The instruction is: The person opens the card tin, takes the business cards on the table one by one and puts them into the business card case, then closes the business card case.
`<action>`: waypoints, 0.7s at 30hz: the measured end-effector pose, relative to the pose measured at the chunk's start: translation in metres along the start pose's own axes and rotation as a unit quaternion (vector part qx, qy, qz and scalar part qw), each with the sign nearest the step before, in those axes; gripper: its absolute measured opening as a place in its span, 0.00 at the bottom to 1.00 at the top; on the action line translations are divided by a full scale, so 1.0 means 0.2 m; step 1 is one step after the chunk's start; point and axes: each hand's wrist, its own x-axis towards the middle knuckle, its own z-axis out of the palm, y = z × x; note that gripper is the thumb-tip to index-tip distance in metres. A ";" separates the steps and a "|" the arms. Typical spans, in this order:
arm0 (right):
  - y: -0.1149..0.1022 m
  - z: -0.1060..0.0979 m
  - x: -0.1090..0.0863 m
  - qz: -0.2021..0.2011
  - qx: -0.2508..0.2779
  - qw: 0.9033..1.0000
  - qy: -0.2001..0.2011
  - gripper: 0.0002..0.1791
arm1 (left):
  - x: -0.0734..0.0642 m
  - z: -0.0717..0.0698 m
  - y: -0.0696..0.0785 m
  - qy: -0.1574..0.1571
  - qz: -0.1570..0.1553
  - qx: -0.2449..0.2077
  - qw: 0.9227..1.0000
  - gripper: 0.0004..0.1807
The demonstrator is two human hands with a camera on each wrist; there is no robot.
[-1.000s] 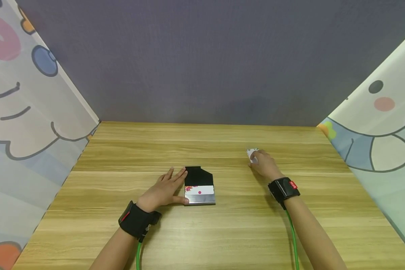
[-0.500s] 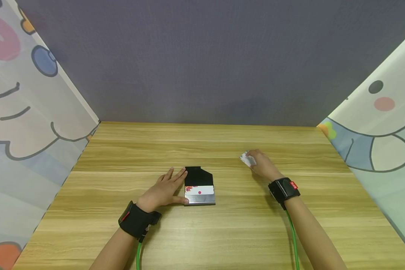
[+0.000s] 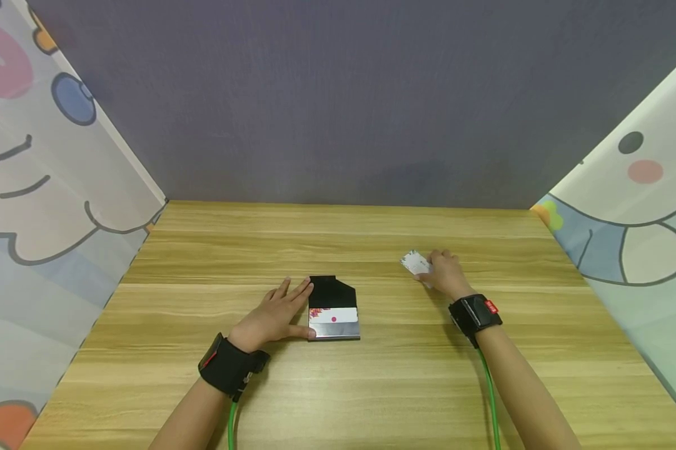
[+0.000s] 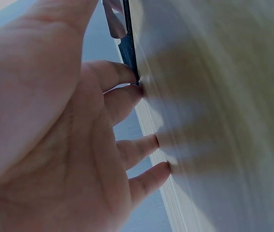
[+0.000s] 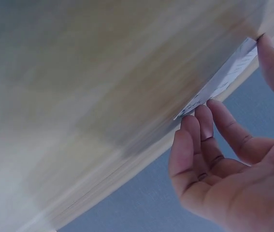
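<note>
In the head view a business card case (image 3: 333,292) lies on the table with its black flap laid back and a silver front panel. A white card with a pink floral corner (image 3: 340,315) sits in it. My left hand (image 3: 267,322) spreads its fingers flat along the case's left side, thumb at the lower corner and index fingertip by the top corner. Farther back on the right, my right hand (image 3: 446,275) holds a loose white card (image 3: 415,262) by its edges, low over the table. In the right wrist view, thumb and fingertips meet opposite edges of this card.
Pale wood-grain tabletop (image 3: 371,387) runs back to a grey panel (image 3: 343,106). Cartoon-printed side walls (image 3: 641,219) stand left and right. Both wrists wear black straps, each with a green cable (image 3: 491,400) trailing toward the front.
The loose card has come out from under my right hand, moved left and turned, and my right fingers have shifted to its right part. The left hand and the card case stay put.
</note>
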 end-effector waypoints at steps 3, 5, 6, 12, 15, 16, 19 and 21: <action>0.00 -0.01 0.00 0.001 0.000 1.000 -0.006 0.27 | 0.00 0.00 0.00 0.002 0.002 -0.001 1.000 0.50; 0.00 -0.01 0.00 -0.001 0.002 1.000 -0.009 0.27 | 0.00 0.00 0.00 0.001 0.001 -0.002 1.000 0.50; -0.01 -0.01 0.00 -0.002 0.003 1.000 -0.011 0.27 | 0.00 0.00 0.00 0.001 0.000 -0.003 1.000 0.50; 0.00 -0.02 -0.01 0.000 0.007 1.000 -0.013 0.31 | 0.00 -0.01 0.01 0.001 0.000 -0.002 1.000 0.50; -0.01 -0.02 -0.01 -0.004 0.005 1.000 -0.008 0.32 | -0.01 -0.01 0.01 0.001 -0.001 -0.002 1.000 0.50; -0.01 -0.02 -0.02 -0.007 0.003 1.000 -0.006 0.32 | -0.01 -0.01 0.01 0.000 -0.001 -0.003 1.000 0.50; -0.02 -0.03 -0.03 -0.011 0.009 1.000 0.002 0.32 | -0.01 -0.01 0.01 -0.002 -0.002 -0.004 1.000 0.50; -0.02 -0.03 -0.04 -0.013 0.012 1.000 0.008 0.32 | -0.01 -0.01 0.01 -0.003 -0.002 -0.004 1.000 0.50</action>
